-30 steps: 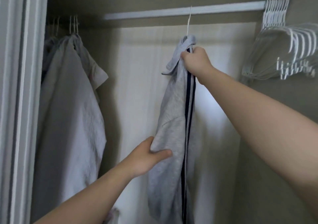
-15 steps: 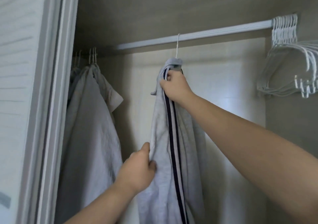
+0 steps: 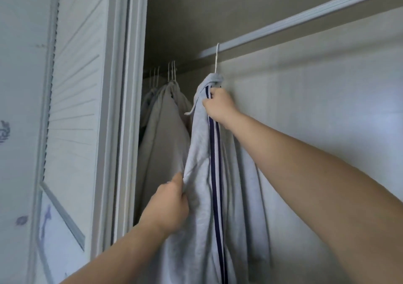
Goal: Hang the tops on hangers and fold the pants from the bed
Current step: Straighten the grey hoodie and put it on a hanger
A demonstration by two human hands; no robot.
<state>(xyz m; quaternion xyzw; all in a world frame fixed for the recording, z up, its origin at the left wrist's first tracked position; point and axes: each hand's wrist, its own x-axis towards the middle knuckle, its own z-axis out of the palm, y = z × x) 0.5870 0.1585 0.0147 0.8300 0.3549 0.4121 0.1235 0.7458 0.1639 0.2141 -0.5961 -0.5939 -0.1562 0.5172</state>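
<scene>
hanging step: grey top (image 3: 202,153) is hanging on a hanger (image 3: 216,59) hooked at the closet rail (image 3: 305,19). right grip (image 3: 218,107) is clutching fabric just under the collar, left grip (image 3: 172,205) is pinching the side edge lower down. next move is likely calling for straightening it, then letting go. other hung clothes (image 3: 161,142) are sitting just left; door (image 3: 72,87) at far left.

A grey top (image 3: 202,153) with dark stripes hangs from a white hanger (image 3: 216,59) hooked on the closet rail (image 3: 305,19). The right hand (image 3: 218,107) grips it near the collar; at seven o'clock from there, the left hand (image 3: 172,205) pinches its edge. Pale garments (image 3: 161,142) hang at the top's nine o'clock.
</scene>
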